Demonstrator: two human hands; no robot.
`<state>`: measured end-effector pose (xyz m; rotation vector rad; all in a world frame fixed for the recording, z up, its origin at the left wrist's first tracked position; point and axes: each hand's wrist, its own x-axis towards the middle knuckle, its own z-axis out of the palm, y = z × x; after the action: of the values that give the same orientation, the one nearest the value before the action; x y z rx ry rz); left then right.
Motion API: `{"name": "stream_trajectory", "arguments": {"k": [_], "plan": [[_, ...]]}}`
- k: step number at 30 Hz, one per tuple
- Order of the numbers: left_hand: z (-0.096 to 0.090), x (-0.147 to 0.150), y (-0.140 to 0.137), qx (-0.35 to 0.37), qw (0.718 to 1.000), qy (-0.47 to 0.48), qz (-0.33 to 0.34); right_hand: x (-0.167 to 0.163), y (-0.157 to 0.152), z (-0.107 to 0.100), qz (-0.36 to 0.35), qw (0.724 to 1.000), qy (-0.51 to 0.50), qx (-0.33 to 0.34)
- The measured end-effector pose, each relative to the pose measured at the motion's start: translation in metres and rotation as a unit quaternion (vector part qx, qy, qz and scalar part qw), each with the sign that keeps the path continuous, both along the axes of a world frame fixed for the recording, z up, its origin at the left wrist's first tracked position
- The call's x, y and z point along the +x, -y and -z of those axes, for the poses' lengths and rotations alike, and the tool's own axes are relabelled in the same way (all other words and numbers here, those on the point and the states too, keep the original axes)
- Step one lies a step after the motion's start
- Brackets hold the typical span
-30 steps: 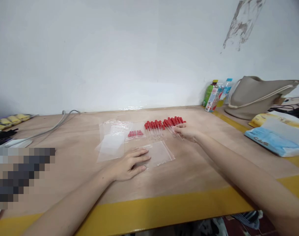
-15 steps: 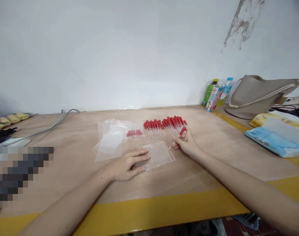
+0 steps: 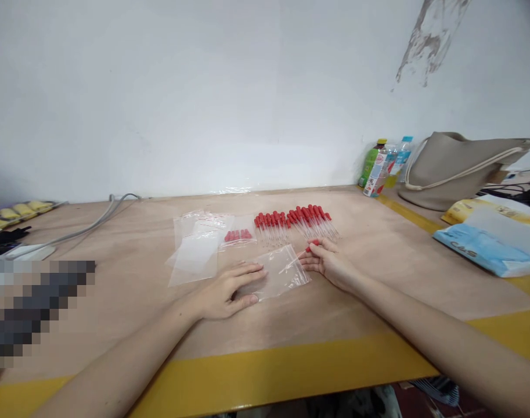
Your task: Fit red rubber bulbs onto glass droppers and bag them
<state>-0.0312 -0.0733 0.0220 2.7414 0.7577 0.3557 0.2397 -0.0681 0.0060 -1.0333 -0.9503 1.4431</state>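
Observation:
My left hand [image 3: 230,293] lies flat with fingers apart on a clear zip bag [image 3: 276,284], pressing it to the table. Pinched in my right hand [image 3: 328,264] is a dropper [image 3: 312,245] with a red rubber bulb and a thin clear tube. Its tube reaches leftward over the bag's raised open end; it appears to be inside. Behind the bag lie two groups of similar red-bulbed droppers, one group [image 3: 271,223] in the middle and another [image 3: 310,217] to its right. Left of them is a clear bag with several red bulbs [image 3: 237,235] in it.
A stack of clear zip bags [image 3: 197,249] lies left of the droppers. Bottles [image 3: 375,168], a grey bag [image 3: 451,171] and a blue tissue pack [image 3: 486,247] stand or lie at the right. A grey cable [image 3: 86,223] crosses the left side. Yellow tape [image 3: 282,374] runs along the front edge.
My right hand has moved slightly down and left, bringing the dropper's tube over the bag's open end, which has lifted. My left hand has stayed in place.

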Motion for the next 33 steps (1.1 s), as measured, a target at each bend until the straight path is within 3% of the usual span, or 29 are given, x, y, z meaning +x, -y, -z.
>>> {"name": "stream_trajectory", "arguments": {"k": [8,13,19,22,26,30,33], "plan": [[-0.001,0.0,0.0,-0.002,1.0,0.002,0.008,0.018,-0.004,-0.001,-0.165,0.971,0.162,0.056],[-0.001,0.001,0.0,-0.001,1.0,-0.011,0.008,0.015,-0.007,-0.003,-0.18,0.949,0.237,0.104],[-0.002,0.004,-0.002,0.009,0.999,-0.016,0.032,0.004,-0.01,-0.002,-0.121,0.94,0.286,0.145],[-0.003,0.005,-0.001,0.014,0.999,-0.018,0.035,0.008,-0.011,-0.004,-0.18,0.922,0.295,0.176],[-0.006,0.007,0.0,0.012,0.999,-0.019,0.044,0.012,-0.008,-0.008,-0.265,0.92,0.259,0.129],[-0.007,0.009,0.001,0.008,0.999,-0.01,0.052,0.0,0.0,-0.007,-0.247,0.95,0.184,0.042],[-0.006,0.009,0.001,0.003,0.999,-0.002,0.049,-0.006,0.001,-0.003,-0.219,0.963,0.156,0.03]]}}
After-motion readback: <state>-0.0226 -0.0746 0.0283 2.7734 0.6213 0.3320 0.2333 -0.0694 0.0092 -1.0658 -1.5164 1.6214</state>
